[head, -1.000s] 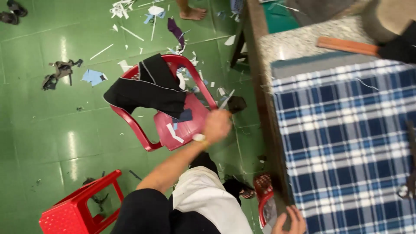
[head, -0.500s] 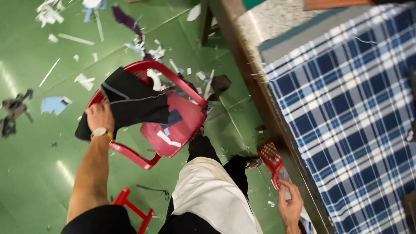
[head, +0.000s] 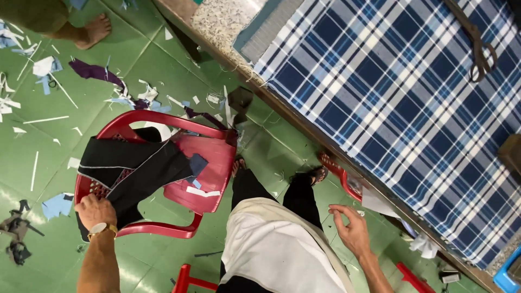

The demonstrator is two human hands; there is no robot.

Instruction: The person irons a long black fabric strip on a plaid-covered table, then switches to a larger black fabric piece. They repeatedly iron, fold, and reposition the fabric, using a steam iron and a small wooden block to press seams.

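My left hand (head: 95,210), with a watch on its wrist, grips the back rim of a red plastic chair (head: 209,163) that stands on the green floor. A black cloth (head: 135,163) with white stitching is draped over that rim and lies partly under my fingers. Small cloth scraps lie on the chair seat. My right hand (head: 350,228) hovers open, fingers apart, below the table edge near a white paper (head: 377,203); it holds nothing. My legs stand between the chair and the table.
A blue and white plaid cloth (head: 391,92) covers the table, with dark scissors (head: 477,43) on it. A red basket (head: 339,171) sits under the table edge. A red stool (head: 187,279) is near my legs. Another person's bare foot (head: 95,30) stands among floor scraps.
My left hand slid along the chair's back rim toward me. My right hand left the red basket and paper and now hangs free. The view swung toward the table.
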